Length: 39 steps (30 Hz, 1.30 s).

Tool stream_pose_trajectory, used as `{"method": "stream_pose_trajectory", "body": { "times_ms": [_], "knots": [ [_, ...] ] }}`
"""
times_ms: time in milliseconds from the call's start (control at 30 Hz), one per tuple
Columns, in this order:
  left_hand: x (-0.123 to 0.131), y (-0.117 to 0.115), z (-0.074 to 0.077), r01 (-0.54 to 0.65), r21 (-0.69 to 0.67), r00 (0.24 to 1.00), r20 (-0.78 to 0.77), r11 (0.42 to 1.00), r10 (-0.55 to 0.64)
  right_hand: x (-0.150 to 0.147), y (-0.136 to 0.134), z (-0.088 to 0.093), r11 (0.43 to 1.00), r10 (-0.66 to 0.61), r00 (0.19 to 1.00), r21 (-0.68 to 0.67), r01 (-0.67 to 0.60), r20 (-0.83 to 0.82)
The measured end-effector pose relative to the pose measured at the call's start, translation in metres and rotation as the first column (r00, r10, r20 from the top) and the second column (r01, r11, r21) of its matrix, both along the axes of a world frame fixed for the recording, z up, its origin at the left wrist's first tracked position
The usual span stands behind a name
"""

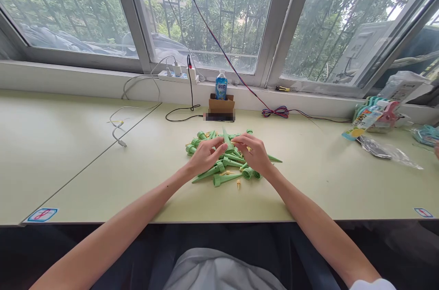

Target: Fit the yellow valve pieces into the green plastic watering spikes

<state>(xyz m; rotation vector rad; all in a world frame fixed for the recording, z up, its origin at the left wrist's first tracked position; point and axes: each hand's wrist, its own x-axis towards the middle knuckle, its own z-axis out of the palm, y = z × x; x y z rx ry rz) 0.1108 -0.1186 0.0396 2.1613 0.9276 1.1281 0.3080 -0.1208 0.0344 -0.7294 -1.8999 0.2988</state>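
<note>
A heap of several green plastic spikes, cone-shaped with round caps, lies in the middle of the pale green table. A few small yellow pieces lie among them. My left hand and my right hand are over the heap, fingertips close together. Between them stands one green spike, point up, which the fingers of both hands pinch. I cannot tell whether my right hand also holds a yellow piece.
A small cardboard box and a blue-labelled bottle stand at the back by the window sill. Black and white cables trail at the left, a power strip is on the sill. Packaged goods and plastic bags lie at the right.
</note>
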Motion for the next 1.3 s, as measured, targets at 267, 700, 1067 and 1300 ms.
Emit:
{"method": "stream_pose_trajectory", "body": {
  "times_ms": [267, 700, 1067, 1300],
  "knots": [
    [0.0005, 0.0000, 0.0002, 0.011, 0.070, 0.999, -0.040, 0.998, -0.008, 0.0017, 0.0016, -0.0013, 0.999, -0.030, 0.999, 0.012, 0.030, 0.037],
    [-0.0020, 0.0054, -0.0079, -0.010, 0.202, 0.999, -0.042, 0.979, 0.019, 0.0024, 0.0055, -0.0068, 0.998, -0.061, 0.997, -0.017, 0.062, 0.052],
    [0.0022, 0.0040, -0.0060, -0.170, 0.091, 0.985, 0.025, 0.981, 0.168, -0.0002, 0.0033, -0.0058, 0.990, -0.138, 0.990, -0.033, 0.137, -0.029],
    [0.0025, 0.0049, -0.0075, -0.085, -0.019, 0.996, -0.009, 0.996, 0.084, 0.0003, 0.0021, -0.0065, 0.996, -0.086, 0.996, -0.010, 0.086, 0.010]
  ]
}}
